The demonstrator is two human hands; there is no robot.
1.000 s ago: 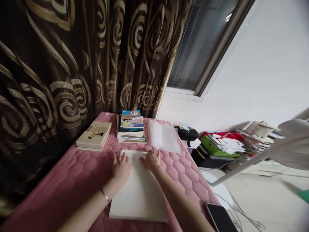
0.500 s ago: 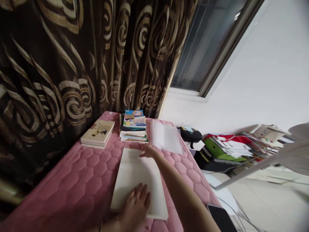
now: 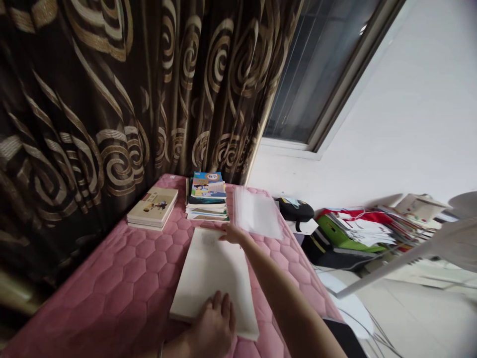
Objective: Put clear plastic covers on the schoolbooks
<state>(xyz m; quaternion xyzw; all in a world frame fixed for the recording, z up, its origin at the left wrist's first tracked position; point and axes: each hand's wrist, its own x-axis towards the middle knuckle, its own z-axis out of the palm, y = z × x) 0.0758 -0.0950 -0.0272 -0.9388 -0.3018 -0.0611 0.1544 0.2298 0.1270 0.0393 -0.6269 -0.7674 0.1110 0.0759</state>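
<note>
A large white book [image 3: 216,268] lies flat on the pink quilted table cover [image 3: 141,278]. My left hand [image 3: 212,325] rests on its near edge, fingers stretched flat on the cover. My right hand [image 3: 231,232] reaches along the book's right side to its far right corner, fingers curled at the edge there; whether it grips the corner is unclear.
Past the white book sit a beige book [image 3: 153,206], a stack of colourful books [image 3: 207,195] and a clear plastic sheet pile [image 3: 257,213]. A dark patterned curtain [image 3: 112,99] hangs behind. Right of the table are cluttered papers [image 3: 354,228], a dark phone [image 3: 345,338] and a window.
My left hand slid from the book's far end back to its near edge. My right hand stayed at the far right corner. The view shifted slightly.
</note>
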